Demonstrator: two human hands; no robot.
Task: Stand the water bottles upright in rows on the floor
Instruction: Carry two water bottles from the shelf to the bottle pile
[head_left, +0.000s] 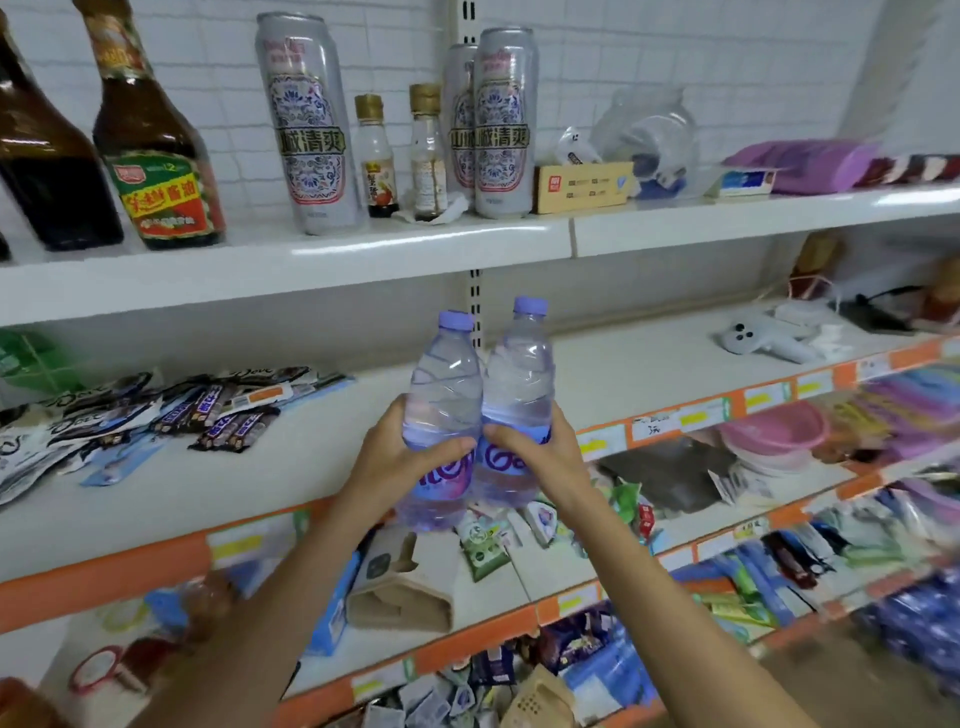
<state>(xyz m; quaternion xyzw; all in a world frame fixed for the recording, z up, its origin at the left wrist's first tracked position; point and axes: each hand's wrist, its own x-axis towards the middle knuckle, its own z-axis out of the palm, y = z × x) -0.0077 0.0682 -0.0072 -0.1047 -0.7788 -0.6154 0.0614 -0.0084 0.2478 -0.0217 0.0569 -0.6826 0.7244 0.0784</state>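
Left hand (387, 457) gripping left water bottle (441, 395); right hand (540, 447) gripping right water bottle (517, 384); upright, touching, before shelf (311, 249).

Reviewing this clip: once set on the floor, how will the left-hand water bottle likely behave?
The water bottle in the left hand looks full, so probably heavy for its size and fairly firm. Tall and narrow, it may tip if nudged. Its round, smooth plastic body would likely roll if it fell over.

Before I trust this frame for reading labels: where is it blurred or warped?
Head view: the two water bottles held at centre are fairly sharp, the lower right shelves smear with motion blur, and the shelf edges bow from wide-angle distortion; lighting is even.
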